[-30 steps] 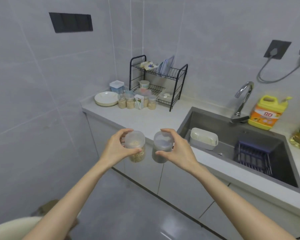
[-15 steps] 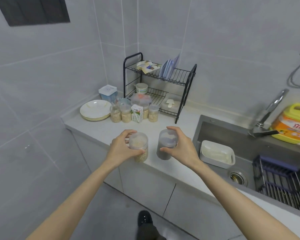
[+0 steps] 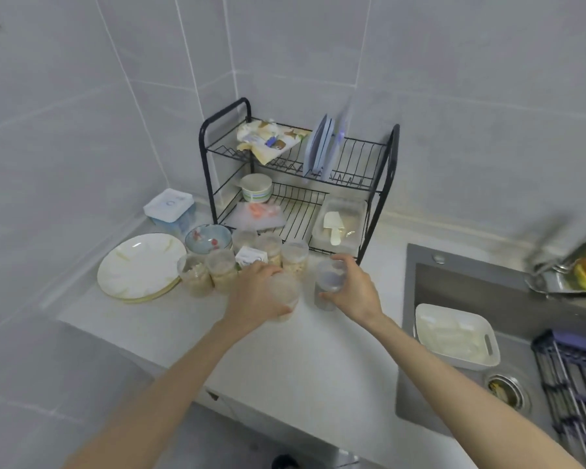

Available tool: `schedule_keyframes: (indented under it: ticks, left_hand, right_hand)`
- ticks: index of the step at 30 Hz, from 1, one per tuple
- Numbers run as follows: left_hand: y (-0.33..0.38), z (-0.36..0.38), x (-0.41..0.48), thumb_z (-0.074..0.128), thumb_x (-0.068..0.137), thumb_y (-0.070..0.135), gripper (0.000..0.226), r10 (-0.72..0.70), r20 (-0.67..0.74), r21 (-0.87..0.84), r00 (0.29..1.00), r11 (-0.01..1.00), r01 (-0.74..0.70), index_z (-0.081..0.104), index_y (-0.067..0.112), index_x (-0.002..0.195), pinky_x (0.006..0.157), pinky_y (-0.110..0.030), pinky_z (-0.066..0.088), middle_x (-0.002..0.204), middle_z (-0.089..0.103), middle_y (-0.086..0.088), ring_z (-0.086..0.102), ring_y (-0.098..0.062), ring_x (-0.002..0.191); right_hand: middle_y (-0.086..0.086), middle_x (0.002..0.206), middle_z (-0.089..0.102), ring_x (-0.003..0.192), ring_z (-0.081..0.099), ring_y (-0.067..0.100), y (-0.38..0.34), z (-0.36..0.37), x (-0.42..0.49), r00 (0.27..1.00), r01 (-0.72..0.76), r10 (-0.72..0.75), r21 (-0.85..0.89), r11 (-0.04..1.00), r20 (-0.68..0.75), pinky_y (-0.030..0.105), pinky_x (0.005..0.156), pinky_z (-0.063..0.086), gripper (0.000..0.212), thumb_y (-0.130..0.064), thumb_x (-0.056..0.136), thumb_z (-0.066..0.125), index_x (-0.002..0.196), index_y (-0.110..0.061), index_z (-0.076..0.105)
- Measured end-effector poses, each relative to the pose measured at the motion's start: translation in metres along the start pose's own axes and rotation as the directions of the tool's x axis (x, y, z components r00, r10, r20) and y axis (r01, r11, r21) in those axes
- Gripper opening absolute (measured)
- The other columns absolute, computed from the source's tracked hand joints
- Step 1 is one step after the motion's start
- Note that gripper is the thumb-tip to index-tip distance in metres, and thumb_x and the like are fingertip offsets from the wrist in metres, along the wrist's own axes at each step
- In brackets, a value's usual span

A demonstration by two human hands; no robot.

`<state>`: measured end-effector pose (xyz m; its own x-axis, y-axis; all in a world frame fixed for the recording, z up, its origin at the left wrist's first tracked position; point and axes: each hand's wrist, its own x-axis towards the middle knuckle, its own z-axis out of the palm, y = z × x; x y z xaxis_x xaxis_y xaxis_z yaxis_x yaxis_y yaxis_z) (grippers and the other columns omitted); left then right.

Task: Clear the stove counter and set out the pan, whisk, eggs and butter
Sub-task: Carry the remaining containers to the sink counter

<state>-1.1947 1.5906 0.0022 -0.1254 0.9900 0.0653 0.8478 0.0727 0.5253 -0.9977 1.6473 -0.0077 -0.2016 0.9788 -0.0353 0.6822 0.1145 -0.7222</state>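
Over the white counter [image 3: 318, 360], the left hand [image 3: 257, 297] curls round an upright clear jar of pale grains [image 3: 286, 292]; the right hand [image 3: 354, 294] clamps a dark-filled clear jar [image 3: 329, 286]. The jar cluster [image 3: 222, 270] stands just beyond, toward the back-left corner.

On my feed the body is two bare arms: a slender left forearm [image 3: 170, 384] and right forearm [image 3: 454, 377], uncovered up to the frame's edge. The left hand [image 3: 256, 296] and right hand [image 3: 352, 289] are bare too. A dark rounded shoe toe [image 3: 285, 463] shows at the bottom edge.
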Motion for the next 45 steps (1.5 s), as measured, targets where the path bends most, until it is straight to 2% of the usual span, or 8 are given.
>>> schedule_keyframes:
  ticks: [8,21,24,29,33,36,41,45]
  left_hand:
    - [-0.021,0.017,0.055,0.081,0.06,0.047,0.077,0.074,0.158,0.204,0.985,0.973,-0.106,0.05,0.035,0.129,0.099,-0.032,0.028,0.126,0.047,0.011,0.04,-0.015,0.125]
    - [-0.053,0.022,0.096,0.076,0.066,0.05,0.074,0.135,0.228,0.21,0.964,0.96,-0.184,0.049,0.033,0.133,0.099,-0.03,0.012,0.129,0.046,0.008,0.034,-0.02,0.125]
    - [-0.058,0.021,0.1,0.075,0.066,0.052,0.074,0.135,0.234,0.215,0.963,0.959,-0.186,0.049,0.035,0.133,0.104,-0.036,0.016,0.13,0.046,0.009,0.034,-0.02,0.125]
    - [-0.064,0.015,0.099,0.071,0.067,0.054,0.073,0.167,0.252,0.224,0.953,0.948,-0.225,0.046,0.038,0.134,0.095,-0.033,0.021,0.13,0.046,0.01,0.034,-0.019,0.123]
    - [-0.061,0.007,0.096,0.07,0.072,0.052,0.067,0.227,0.204,0.132,0.952,0.958,-0.256,0.048,0.037,0.133,0.093,-0.03,0.02,0.131,0.049,0.011,0.037,-0.02,0.123]
    - [-0.055,0.001,0.097,0.063,0.082,0.041,0.052,0.28,0.164,0.045,0.946,0.956,-0.291,0.05,0.032,0.132,0.096,-0.028,0.023,0.131,0.052,0.009,0.041,-0.019,0.124]
    - [-0.026,-0.002,0.093,0.066,0.084,0.021,0.041,0.429,0.183,-0.196,0.884,0.898,-0.395,0.058,0.015,0.125,0.098,-0.035,0.04,0.122,0.06,-0.002,0.053,-0.024,0.116]
    - [0.012,0.001,0.081,0.062,0.087,0.018,0.039,0.501,0.227,-0.28,0.835,0.855,-0.437,0.057,0.018,0.126,0.094,-0.03,0.042,0.12,0.06,0.001,0.054,-0.018,0.113]
  right_hand:
    - [0.0,0.13,0.053,0.112,0.054,0.026,0.009,0.024,0.053,0.992,-0.124,0.125,0.019,0.992,-0.037,0.036,0.086,0.047,0.069,-0.021,0.073,0.076,0.133,-0.024,0.04]
    - [0.004,0.126,0.035,0.11,0.05,0.027,0.009,0.065,0.091,0.97,-0.215,0.217,0.031,0.976,-0.111,0.036,0.095,0.046,0.07,-0.009,0.072,0.074,0.132,-0.028,0.045]
    - [0.002,0.131,0.035,0.116,0.046,0.023,0.01,0.068,0.087,0.974,-0.203,0.195,-0.059,0.977,-0.115,0.036,0.091,0.047,0.071,-0.012,0.075,0.072,0.137,-0.029,0.041]
    - [0.001,0.138,0.036,0.125,0.038,0.021,0.002,0.062,0.078,0.971,-0.207,0.184,-0.155,0.966,-0.15,0.035,0.087,0.048,0.065,-0.018,0.083,0.067,0.142,-0.024,0.039]
    - [0.001,0.136,0.044,0.123,0.045,0.021,-0.011,0.045,0.068,0.964,-0.189,0.163,-0.116,0.975,-0.209,0.034,0.088,0.048,0.051,-0.016,0.087,0.061,0.136,-0.018,0.048]
    - [-0.001,0.125,0.056,0.105,0.057,0.018,-0.017,0.029,0.053,0.954,-0.172,0.156,-0.042,0.984,-0.254,0.026,0.085,0.046,0.039,-0.015,0.088,0.06,0.127,-0.019,0.058]
    - [-0.01,0.111,0.059,0.092,0.057,0.011,-0.02,0.002,0.005,0.917,-0.231,0.226,0.026,0.973,-0.328,0.027,0.081,0.048,0.03,-0.016,0.09,0.059,0.119,-0.025,0.062]
    - [-0.009,0.11,0.061,0.09,0.058,0.011,-0.011,-0.018,-0.038,0.871,-0.278,0.276,0.055,0.959,-0.407,0.025,0.079,0.048,0.031,-0.016,0.089,0.06,0.118,-0.025,0.062]
